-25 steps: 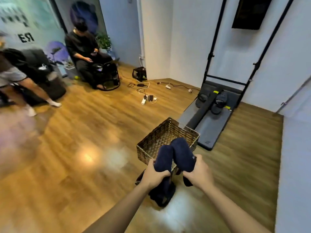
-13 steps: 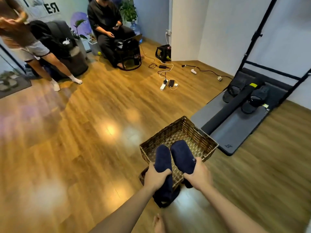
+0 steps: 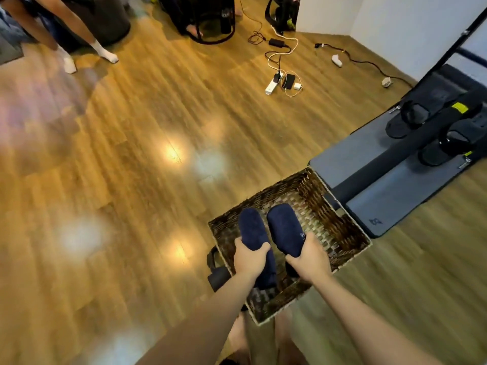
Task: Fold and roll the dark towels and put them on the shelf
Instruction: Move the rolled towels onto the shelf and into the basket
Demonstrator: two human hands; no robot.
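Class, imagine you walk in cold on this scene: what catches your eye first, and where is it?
Two rolled navy towels, the left towel gripped by the left hand and the right towel by the right hand, are held over a wicker basket low in the view. Beyond it, cables and a white power strip sprawl across the wooden floor.

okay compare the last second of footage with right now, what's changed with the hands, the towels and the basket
The view has tipped down toward the floor, so the wicker basket now lies right under the hands, where before they were at its near edge. Nothing was picked up or let go. The left hand still grips one rolled dark towel and the right hand the other towel, side by side.
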